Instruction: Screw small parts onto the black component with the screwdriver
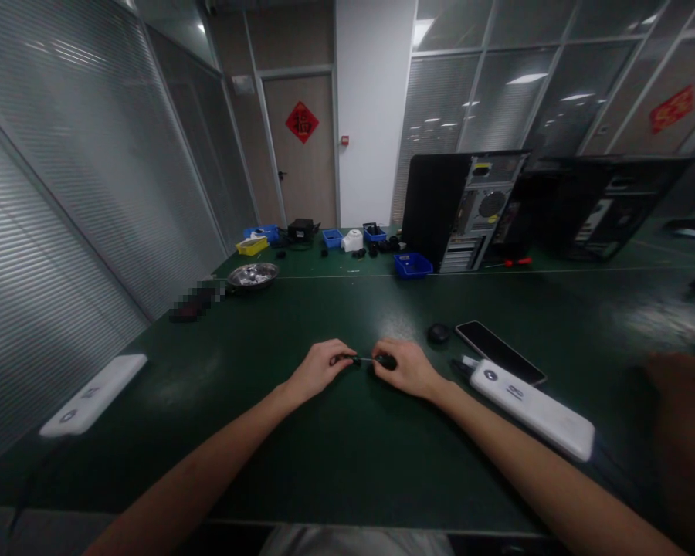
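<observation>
Over the middle of the green table, my left hand [323, 368] pinches a small dark part [356, 361], too small to name. Facing it, my right hand [405, 366] grips the dark handle of a screwdriver [388, 361]. Its thin metal shaft points left at the part; whether the tip touches it I cannot tell. A round black object [439, 333] lies just beyond my right hand, beside a dark-screened phone [498, 351]. Near my right forearm rests a white power bank [536, 408] with a cable plugged in.
Another white power bank [94, 394] lies at left. Farther back are a metal dish [253, 276] of small parts, a blue tray [413, 266], a yellow tray [252, 245] and an open computer case [440, 208]. Another person's blurred arm [683, 432] reaches in at right.
</observation>
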Action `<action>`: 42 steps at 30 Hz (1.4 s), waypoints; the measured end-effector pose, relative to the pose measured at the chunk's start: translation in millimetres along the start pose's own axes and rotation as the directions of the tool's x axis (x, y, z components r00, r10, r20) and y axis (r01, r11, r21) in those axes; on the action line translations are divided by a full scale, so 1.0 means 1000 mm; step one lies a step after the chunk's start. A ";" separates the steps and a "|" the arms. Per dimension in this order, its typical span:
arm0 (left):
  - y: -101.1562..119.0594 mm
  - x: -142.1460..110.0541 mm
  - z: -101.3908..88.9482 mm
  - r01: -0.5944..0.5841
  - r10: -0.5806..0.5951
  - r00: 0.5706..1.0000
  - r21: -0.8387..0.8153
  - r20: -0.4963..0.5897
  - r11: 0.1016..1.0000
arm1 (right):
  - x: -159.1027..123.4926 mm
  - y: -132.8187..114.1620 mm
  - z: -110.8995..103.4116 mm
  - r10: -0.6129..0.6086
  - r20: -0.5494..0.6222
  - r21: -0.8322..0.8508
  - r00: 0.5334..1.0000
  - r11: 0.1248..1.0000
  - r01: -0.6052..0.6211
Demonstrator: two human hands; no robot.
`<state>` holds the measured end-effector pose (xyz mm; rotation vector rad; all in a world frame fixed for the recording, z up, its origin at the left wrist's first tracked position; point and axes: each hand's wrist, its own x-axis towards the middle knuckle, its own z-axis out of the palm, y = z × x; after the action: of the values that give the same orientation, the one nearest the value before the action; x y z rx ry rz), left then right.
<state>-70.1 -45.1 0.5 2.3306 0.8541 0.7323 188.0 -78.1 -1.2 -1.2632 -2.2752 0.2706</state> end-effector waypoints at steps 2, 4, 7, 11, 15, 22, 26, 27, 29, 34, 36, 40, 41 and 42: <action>-0.001 0.000 0.000 -0.009 0.009 1.000 -0.009 -0.002 1.000 | 0.000 0.000 0.000 -0.002 0.006 -0.002 1.000 1.000 0.002; -0.002 0.000 0.000 -0.022 0.022 1.000 -0.022 -0.004 1.000 | -0.001 0.000 0.000 -0.007 0.013 -0.001 1.000 1.000 0.007; -0.002 -0.001 0.000 -0.041 0.040 0.999 -0.040 -0.004 0.998 | -0.001 0.000 0.000 -0.020 0.027 0.008 0.999 1.000 0.020; -0.002 -0.001 -0.001 -0.057 0.057 0.998 -0.047 0.005 0.997 | -0.001 0.000 0.000 -0.049 0.042 0.028 0.998 0.998 0.048; -0.003 -0.002 -0.001 -0.074 0.075 0.997 -0.040 0.012 0.996 | -0.002 -0.002 -0.001 -0.085 0.051 0.028 0.995 0.996 0.084; -0.002 -0.004 -0.005 -0.094 0.094 0.995 -0.038 0.018 0.995 | -0.002 -0.005 -0.004 -0.122 0.056 0.052 0.991 0.992 0.119; 0.001 -0.005 -0.004 -0.103 0.104 0.994 -0.017 0.038 0.994 | -0.001 -0.006 -0.002 -0.129 0.063 0.051 0.990 0.991 0.125; 0.002 -0.005 -0.003 -0.107 0.107 0.993 -0.012 0.045 0.994 | -0.001 -0.007 -0.002 -0.131 0.069 0.047 0.989 0.991 0.128; 0.004 -0.006 -0.002 -0.111 0.111 0.992 -0.009 0.056 0.994 | -0.001 -0.010 0.000 -0.135 0.078 0.042 0.988 0.990 0.132; 0.007 -0.005 -0.001 -0.096 0.097 0.995 -0.022 0.030 0.995 | -0.001 -0.013 0.001 -0.122 0.070 0.041 0.990 0.992 0.120; 0.007 -0.004 -0.001 -0.085 0.086 0.996 -0.030 0.012 0.996 | -0.001 -0.013 0.001 -0.116 0.059 0.047 0.992 0.992 0.113; 0.007 -0.002 0.000 -0.063 0.063 0.998 -0.038 -0.001 0.997 | -0.001 -0.011 0.002 -0.103 0.046 0.052 0.994 0.994 0.101; 0.007 -0.002 0.000 -0.056 0.056 0.998 -0.036 0.000 0.998 | -0.001 -0.010 0.002 -0.097 0.044 0.048 0.994 0.994 0.095; 0.006 -0.001 0.001 -0.049 0.049 0.999 -0.032 0.003 0.998 | 0.000 -0.009 0.003 -0.090 0.040 0.040 0.995 0.995 0.089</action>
<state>-68.0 -50.4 3.7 2.3309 0.7802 0.7567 179.7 -83.4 -0.2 -1.1429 -2.3436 0.3097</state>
